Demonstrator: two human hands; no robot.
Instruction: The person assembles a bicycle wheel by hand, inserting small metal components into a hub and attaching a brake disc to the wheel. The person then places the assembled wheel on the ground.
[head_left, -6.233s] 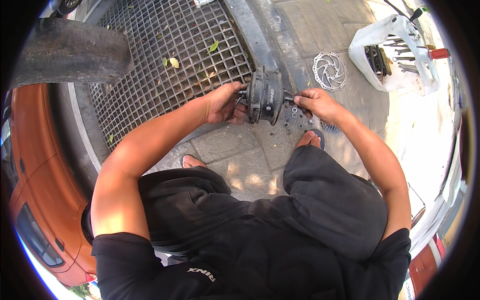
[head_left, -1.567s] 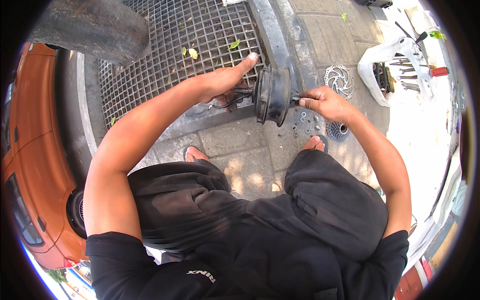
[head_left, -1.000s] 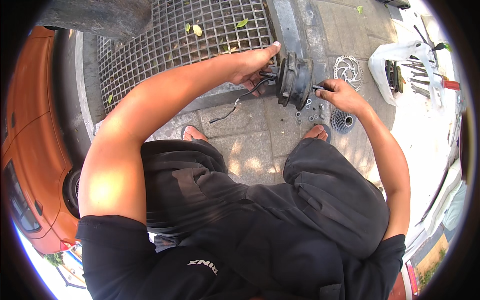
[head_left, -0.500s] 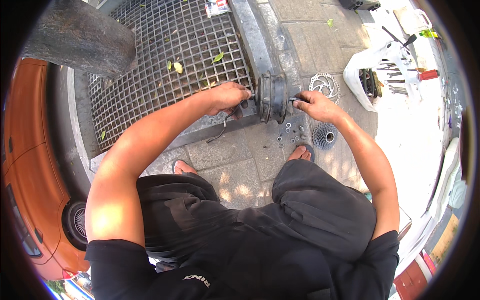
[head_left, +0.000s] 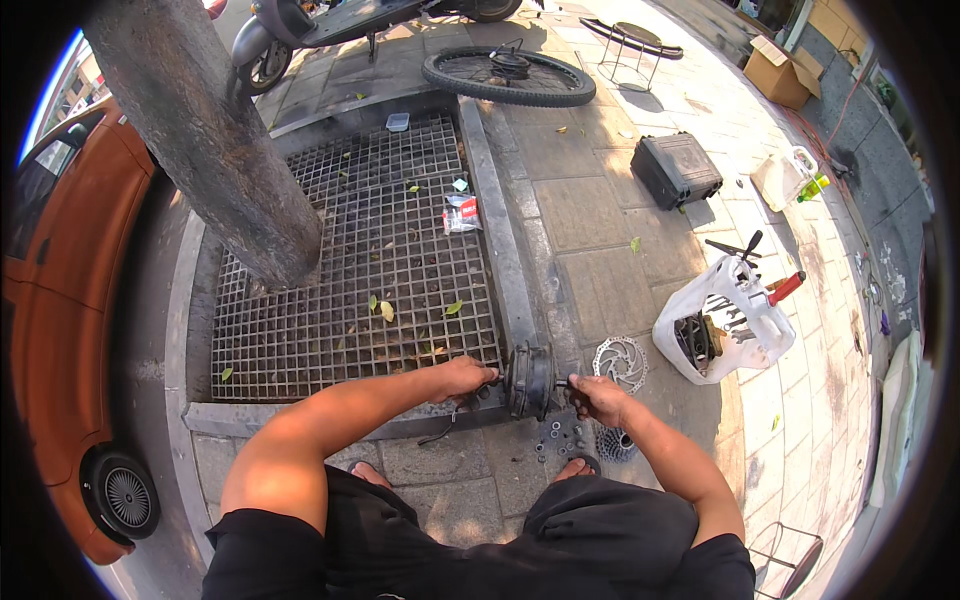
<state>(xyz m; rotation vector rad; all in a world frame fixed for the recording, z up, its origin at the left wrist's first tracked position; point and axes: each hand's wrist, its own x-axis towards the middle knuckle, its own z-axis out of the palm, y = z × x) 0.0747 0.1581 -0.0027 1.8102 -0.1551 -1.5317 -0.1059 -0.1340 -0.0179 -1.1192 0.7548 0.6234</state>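
A black hub motor (head_left: 531, 381) is held up between my two hands, its axle lying sideways. My left hand (head_left: 464, 381) is closed on the axle's left end, where a dark cable (head_left: 440, 434) hangs down with a loose end. The right end of the axle is pinched by the fingers of my right hand (head_left: 599, 399). Just beyond that hand, a silver brake disc (head_left: 621, 364) lies on the paving. Partly behind my right wrist sits a sprocket cassette (head_left: 614, 444). Several small nuts and washers (head_left: 560, 437) are spread below the hub motor.
A cut-open white jug (head_left: 690, 345) with tools stands to the right. Beyond it are a black case (head_left: 676, 170) and a cardboard box (head_left: 783, 72). A bicycle wheel (head_left: 508, 76) lies farther off. To the left are a grating (head_left: 345, 350), a tree trunk (head_left: 205, 140) and an orange car (head_left: 75, 300).
The head view has tilted up, so the hub motor and hands sit lower in the picture and the far pavement shows. Both hands keep their hold on the axle.
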